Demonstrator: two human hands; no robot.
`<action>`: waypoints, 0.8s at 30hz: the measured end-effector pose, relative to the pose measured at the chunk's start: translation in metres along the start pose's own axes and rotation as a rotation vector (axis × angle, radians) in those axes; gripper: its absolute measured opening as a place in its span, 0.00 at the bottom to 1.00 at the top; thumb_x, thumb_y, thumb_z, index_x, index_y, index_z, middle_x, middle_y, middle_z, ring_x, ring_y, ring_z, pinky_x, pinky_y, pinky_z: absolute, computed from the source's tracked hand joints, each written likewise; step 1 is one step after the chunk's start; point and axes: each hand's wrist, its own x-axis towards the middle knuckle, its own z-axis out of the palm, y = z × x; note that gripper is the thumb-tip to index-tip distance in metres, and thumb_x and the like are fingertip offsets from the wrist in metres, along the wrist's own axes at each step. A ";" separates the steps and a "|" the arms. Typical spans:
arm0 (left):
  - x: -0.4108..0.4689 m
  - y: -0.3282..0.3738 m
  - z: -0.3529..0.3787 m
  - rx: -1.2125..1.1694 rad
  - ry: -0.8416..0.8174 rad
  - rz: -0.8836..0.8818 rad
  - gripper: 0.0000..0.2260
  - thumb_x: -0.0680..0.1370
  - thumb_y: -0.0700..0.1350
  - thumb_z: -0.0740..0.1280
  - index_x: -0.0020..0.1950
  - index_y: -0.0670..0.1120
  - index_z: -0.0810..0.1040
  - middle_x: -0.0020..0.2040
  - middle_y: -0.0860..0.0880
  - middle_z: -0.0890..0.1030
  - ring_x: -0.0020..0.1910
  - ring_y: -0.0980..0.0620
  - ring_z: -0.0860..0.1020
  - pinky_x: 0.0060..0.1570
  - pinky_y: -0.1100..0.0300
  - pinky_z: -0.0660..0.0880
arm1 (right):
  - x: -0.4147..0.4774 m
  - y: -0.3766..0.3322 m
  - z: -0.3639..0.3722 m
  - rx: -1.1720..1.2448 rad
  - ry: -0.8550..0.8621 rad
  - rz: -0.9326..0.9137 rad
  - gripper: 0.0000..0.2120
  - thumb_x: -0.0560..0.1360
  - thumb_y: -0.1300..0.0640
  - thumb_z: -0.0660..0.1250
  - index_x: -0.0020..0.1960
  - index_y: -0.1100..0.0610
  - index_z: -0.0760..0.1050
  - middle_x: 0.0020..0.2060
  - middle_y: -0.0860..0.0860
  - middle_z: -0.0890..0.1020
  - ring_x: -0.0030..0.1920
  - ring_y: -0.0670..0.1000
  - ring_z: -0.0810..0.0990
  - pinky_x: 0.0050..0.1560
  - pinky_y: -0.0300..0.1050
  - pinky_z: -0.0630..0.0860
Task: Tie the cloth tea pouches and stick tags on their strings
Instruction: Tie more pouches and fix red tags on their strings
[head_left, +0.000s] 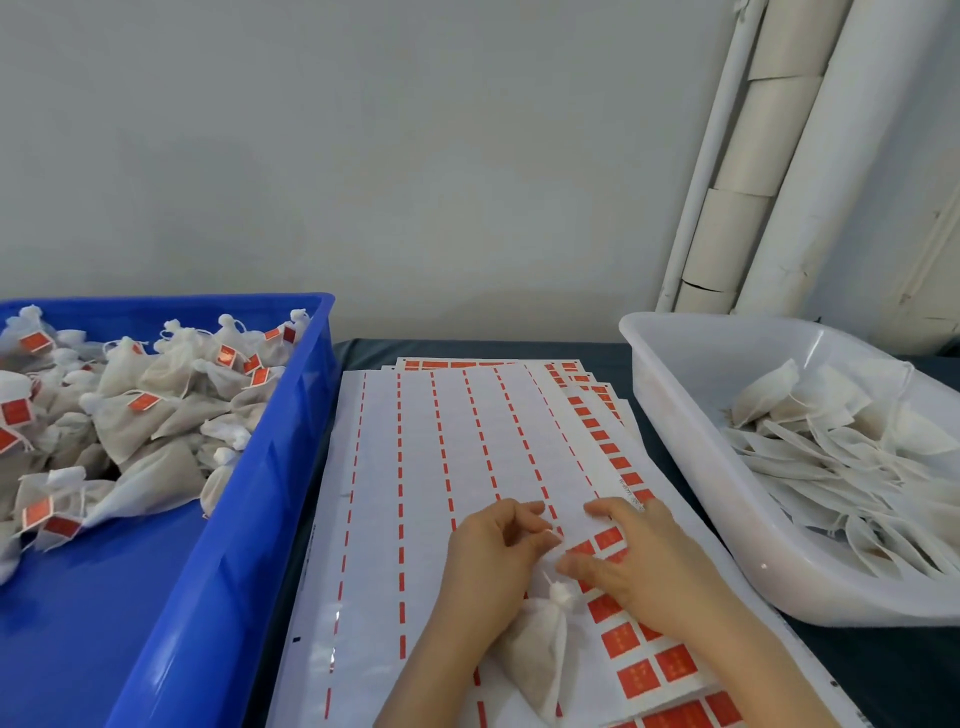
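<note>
Head view, bench notes. Tied pouch (540, 649) lies on the sticker sheet (441, 441), at 6 o'clock from both your hands, its body against your left wrist. Its knotted neck points to 12 o'clock, just below your right fingertips.

Your left hand (493, 561) has its fingers curled, thumb and forefinger tips together at its 3 o'clock edge. Whether they pinch a string or a tag is too small to tell. Your right hand (639, 561) is loosely spread, fingers fairly straight and low over the sheet, gripping nothing visible. Its fingertips are blurred.

Red tags (639, 675) remain on the sheet at 4 o'clock from the pouch.

Blue crate (291, 467) sits at 9 o'clock, holding tagged pouches (130, 415). White tub (675, 415) sits at 3 o'clock, tilted, holding flat untied pouches (831, 441). Dark table cover (883, 665) lies under everything. Pale pipes (779, 156) stand at 1 o'clock against the wall.
</note>
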 end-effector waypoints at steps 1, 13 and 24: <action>0.001 0.000 0.000 -0.014 0.014 0.000 0.07 0.76 0.44 0.70 0.38 0.51 0.80 0.44 0.69 0.78 0.47 0.63 0.78 0.44 0.76 0.70 | -0.001 -0.002 0.001 -0.100 0.025 -0.005 0.37 0.64 0.25 0.59 0.68 0.37 0.55 0.66 0.46 0.64 0.62 0.47 0.69 0.64 0.47 0.68; 0.000 -0.001 -0.002 -0.096 0.073 0.017 0.06 0.75 0.45 0.71 0.38 0.51 0.80 0.46 0.67 0.79 0.49 0.60 0.80 0.53 0.64 0.75 | -0.004 -0.016 0.019 -0.089 0.358 -0.039 0.25 0.77 0.45 0.59 0.71 0.43 0.55 0.73 0.45 0.58 0.69 0.48 0.63 0.68 0.43 0.63; 0.001 -0.005 -0.002 -0.125 0.074 0.032 0.06 0.75 0.45 0.71 0.37 0.51 0.80 0.43 0.69 0.78 0.46 0.64 0.78 0.49 0.70 0.72 | -0.008 -0.008 0.033 0.029 0.410 -0.033 0.31 0.67 0.32 0.63 0.67 0.38 0.62 0.70 0.44 0.54 0.64 0.47 0.51 0.67 0.45 0.60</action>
